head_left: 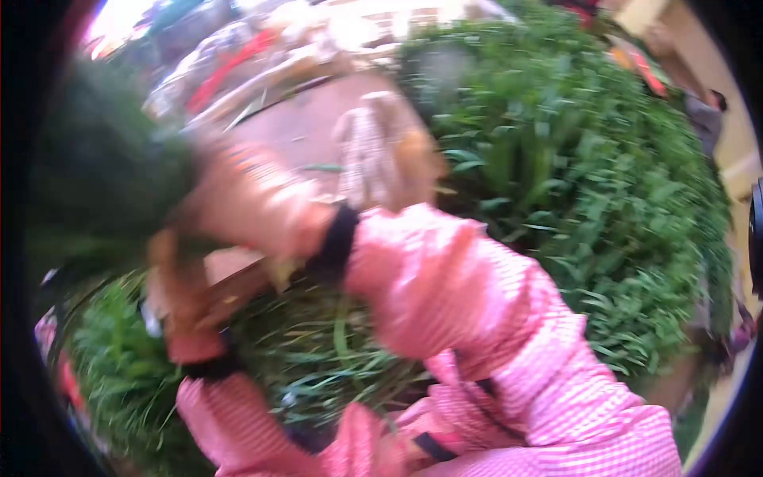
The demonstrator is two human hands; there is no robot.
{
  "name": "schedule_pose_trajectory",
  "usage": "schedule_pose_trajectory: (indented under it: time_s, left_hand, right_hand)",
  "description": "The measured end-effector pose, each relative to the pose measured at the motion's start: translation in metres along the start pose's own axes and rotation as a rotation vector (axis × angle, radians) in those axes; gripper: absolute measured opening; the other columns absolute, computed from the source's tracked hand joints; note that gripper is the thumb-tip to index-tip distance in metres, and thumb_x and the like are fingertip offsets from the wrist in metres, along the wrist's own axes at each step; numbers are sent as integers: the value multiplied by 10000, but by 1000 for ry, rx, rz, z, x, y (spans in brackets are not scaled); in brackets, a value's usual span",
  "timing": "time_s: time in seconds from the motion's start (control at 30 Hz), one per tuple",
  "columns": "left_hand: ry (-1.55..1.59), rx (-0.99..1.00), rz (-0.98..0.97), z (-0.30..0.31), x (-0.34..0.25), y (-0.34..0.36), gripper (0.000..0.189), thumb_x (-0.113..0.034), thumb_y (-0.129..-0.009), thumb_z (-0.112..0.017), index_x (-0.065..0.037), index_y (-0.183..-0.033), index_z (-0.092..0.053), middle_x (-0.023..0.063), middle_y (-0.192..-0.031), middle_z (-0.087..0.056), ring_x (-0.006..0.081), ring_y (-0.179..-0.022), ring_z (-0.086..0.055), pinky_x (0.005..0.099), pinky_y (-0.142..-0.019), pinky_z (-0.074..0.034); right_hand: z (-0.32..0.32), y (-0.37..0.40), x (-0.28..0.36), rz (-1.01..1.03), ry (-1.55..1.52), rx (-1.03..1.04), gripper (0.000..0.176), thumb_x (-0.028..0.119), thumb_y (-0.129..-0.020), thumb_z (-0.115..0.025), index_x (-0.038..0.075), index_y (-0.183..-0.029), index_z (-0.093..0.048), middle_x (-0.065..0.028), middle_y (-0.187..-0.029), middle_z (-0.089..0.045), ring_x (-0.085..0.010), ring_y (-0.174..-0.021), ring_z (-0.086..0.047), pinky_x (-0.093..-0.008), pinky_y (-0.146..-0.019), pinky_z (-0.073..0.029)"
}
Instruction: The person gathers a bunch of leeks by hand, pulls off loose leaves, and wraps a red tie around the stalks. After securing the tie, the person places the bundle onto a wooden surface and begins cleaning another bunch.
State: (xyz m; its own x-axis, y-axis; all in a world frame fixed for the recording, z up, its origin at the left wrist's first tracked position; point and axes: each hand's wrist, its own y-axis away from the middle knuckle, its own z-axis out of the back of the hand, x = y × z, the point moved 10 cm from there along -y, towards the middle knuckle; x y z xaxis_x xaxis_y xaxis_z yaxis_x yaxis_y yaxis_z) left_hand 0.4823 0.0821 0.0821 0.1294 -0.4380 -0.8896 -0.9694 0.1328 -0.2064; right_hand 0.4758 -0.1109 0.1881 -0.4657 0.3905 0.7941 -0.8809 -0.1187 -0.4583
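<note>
A large bunch of leafy greens [103, 171], dark and smeared by motion, is raised at the left of the head view. My right hand [238, 195] reaches across to it and grips its near side, with the fingertips hidden in the blur. Just below, my left hand [183, 286] is closed around the lower part of the same bunch. Both of my arms wear pink checked sleeves with dark cuffs. Beneath my hands is a brown board [298, 119] with a crumpled pale checked cloth [373, 147] on it.
A tall heap of green leafy stalks [572, 159] fills the right side. More greens [119, 342] lie at the lower left, and loose cut stems [334, 350] are scattered below the board. Pale sacking with a red strip [230, 71] lies beyond. Another person [703, 119] is at the far right.
</note>
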Motion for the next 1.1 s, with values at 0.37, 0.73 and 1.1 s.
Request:
schedule_pose_trajectory:
  time_s: [0.37,0.73,1.1]
  left_hand:
    - [837,102,135,-111,0,61,484,-361,-872,-569,-50,-1237,-504,96,-1208,-568,242,-1097,-546,409,-987,-412]
    - [707,90,-140,-114,-102,114,509,-403,-865,-578,-78,-1252,-514,72,-1218,-579,230,-1101,-561,416,-998,-403]
    - [146,-448,-540,152,-282,279,579,-345,-831,-633,-95,-1314,-435,67,-1297,-510,257,-1189,-482,454,-1025,-371]
  right_hand:
    - [32,127,15,-286,-520,215,658,115,-636,-670,-33,-1234,-440,-133,-1071,-605,-210,-934,-598,-327,-846,-461]
    - [-5,165,49,-287,-522,372,812,-28,-610,-744,38,-1332,-380,-86,-1161,-579,-160,-1011,-569,-317,-883,-467]
    - [-287,164,172,-11,-852,829,1008,39,-572,-824,41,-1406,-256,-72,-1272,-476,-147,-1152,-434,-267,-996,-355]
